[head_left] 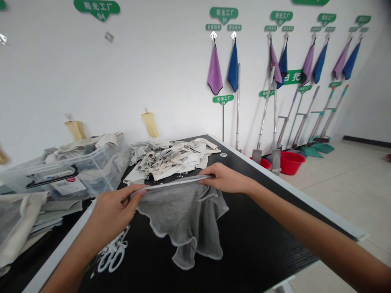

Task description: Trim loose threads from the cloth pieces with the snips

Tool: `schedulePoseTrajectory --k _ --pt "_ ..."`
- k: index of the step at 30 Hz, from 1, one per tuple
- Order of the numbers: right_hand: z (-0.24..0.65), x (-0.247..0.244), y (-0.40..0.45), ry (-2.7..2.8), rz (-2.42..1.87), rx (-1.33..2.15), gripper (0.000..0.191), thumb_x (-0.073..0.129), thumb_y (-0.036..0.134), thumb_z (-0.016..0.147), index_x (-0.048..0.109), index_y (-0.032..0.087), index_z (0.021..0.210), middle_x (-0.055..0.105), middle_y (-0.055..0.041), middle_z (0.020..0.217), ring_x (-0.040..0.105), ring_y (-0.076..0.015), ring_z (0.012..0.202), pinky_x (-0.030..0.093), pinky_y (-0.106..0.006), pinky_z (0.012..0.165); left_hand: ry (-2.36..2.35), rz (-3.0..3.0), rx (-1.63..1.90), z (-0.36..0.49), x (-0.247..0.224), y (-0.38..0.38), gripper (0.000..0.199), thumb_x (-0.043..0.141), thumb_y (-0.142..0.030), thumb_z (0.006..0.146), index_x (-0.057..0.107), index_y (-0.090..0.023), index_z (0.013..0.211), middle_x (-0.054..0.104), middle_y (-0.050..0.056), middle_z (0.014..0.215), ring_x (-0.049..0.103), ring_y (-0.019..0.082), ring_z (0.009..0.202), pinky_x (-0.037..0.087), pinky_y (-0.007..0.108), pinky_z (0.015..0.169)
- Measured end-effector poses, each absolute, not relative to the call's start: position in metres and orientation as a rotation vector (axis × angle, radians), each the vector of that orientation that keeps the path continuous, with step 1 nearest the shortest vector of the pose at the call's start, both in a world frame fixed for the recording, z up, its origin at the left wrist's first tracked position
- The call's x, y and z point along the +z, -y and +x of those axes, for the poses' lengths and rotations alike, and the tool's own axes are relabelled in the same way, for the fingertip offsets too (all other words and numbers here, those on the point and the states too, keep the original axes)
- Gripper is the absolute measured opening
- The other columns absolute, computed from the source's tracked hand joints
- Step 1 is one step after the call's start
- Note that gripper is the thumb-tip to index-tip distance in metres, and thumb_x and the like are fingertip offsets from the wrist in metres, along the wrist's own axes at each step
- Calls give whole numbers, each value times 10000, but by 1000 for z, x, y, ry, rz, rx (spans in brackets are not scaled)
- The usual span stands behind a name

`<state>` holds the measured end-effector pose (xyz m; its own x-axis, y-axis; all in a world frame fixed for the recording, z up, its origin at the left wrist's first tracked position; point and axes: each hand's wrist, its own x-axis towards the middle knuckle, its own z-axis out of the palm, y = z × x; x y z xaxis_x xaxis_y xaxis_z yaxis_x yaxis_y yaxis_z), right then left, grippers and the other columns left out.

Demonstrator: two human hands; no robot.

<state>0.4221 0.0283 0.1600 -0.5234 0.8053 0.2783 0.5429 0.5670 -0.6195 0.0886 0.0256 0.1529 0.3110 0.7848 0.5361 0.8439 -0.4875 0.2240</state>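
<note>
While the left hand (114, 209) and right hand (226, 178), fingers (213, 169) pinched closed, hold its pale edge taut, the grey cloth (180, 211) hangs over the table (253, 232) near scissors (123, 253), a spreading step whose next move calls for even tension.

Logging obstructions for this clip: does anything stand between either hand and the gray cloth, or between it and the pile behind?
Nothing visible separates the left hand or right hand from the gray cloth; both pinch its edge. Toward the cloth pile, only small white scraps show on the table.
</note>
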Motion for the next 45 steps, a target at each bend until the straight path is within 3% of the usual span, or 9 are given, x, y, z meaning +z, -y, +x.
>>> schedulePoseTrajectory --k 8,12,16,20,26,33,38,41,45 --pt "443 164 -32 2000 -1341 77 236 543 210 917 756 209 1018 757 -66 963 668 -235 908 450 -304 813 1628 -2233 -893 86 187 -34 395 446 -456 958 713 -192 1078 596 -75 579 530 120 536 394 236 607" --pt "450 152 -42 1973 -1295 134 254 537 225 922 745 189 1064 757 -74 1017 672 -227 925 471 -328 843 1697 -2279 -876 97 202 -27 412 405 -421 989 681 -130 1083 598 -67 669 508 112 580 379 229 622" --pt "461 139 -51 1870 -1131 565 284 562 375 919 734 156 973 723 -52 830 649 -154 700 498 -261 639 1711 -2302 -874 96 205 -30 386 403 -412 1001 672 -141 1057 563 -70 638 521 126 633 355 226 641" --pt "459 122 -47 1641 -1090 844 387 584 463 895 684 123 1051 585 19 653 481 -70 438 367 -198 420 1703 -2383 -946 91 199 -45 432 408 -473 991 685 -142 957 663 -26 748 596 176 769 390 252 703" --pt "401 96 -17 1721 -1027 772 365 742 430 805 726 171 1061 683 -55 910 628 -148 773 513 -268 653 1614 -2578 -810 103 188 -57 462 443 -569 947 730 -208 952 760 -4 888 654 204 803 434 273 742" --pt "310 85 -8 1710 -1028 606 718 848 513 658 613 242 1280 678 -46 1010 618 -201 854 509 -336 774 1549 -2578 -667 114 190 -45 454 465 -589 926 762 -246 944 760 -37 787 585 166 577 415 278 660" --pt "284 83 -13 1694 -1145 545 255 604 333 897 691 249 1122 720 -35 904 655 -207 800 485 -320 737 1385 -2474 -682 111 190 -32 365 483 -503 955 742 -250 908 772 -32 832 665 188 674 398 283 681" --pt "293 81 -9 1720 -1132 523 261 516 224 919 722 247 1077 752 -36 931 686 -209 808 501 -322 761 1338 -2421 -684 103 186 -30 344 490 -497 964 737 -258 937 778 -28 868 698 206 745 409 285 712" --pt "312 84 -4 1678 -1105 472 269 531 162 875 742 248 1018 771 -29 948 713 -218 831 530 -347 810 1348 -2396 -740 95 180 -33 348 510 -502 956 744 -246 961 778 -24 856 658 179 621 419 290 702"
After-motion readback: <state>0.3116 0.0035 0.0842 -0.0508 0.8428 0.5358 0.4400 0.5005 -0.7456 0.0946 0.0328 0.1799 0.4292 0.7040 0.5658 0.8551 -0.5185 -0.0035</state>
